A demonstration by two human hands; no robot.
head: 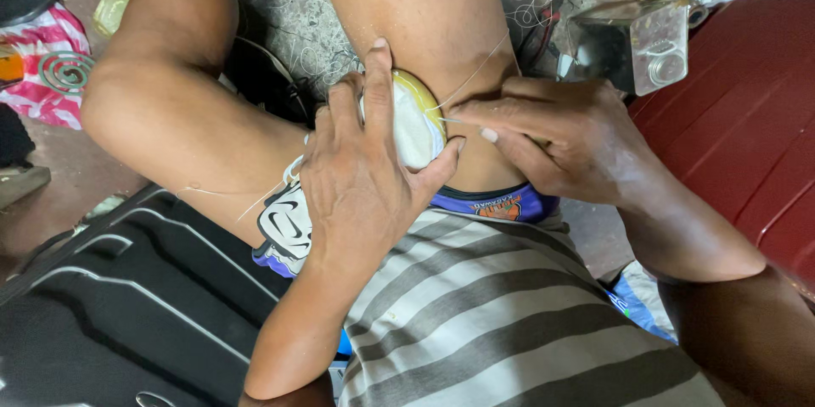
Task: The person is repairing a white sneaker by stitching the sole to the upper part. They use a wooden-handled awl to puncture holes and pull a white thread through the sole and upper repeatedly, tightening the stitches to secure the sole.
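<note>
Left hand (361,178) clamped over white oval piece with yellow rim (418,123), braced between knees. Right hand (552,140) fingertips pinched on thread (475,72) at rim. Stitching apparently underway; extent sewn hidden under fingers.

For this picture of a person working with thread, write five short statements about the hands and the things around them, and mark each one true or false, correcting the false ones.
1. The left hand grips a rounded yellow-and-white piece. True.
2. The right hand pinches at a thin pale thread beside that piece. True.
3. The person wears a plain red shirt. False: the striped shirt is grey and off-white.
4. A green spiral coil lies at the far left. True.
5. Both hands rest flat on the black moulded panel. False: they work between the knees, above it.
</note>
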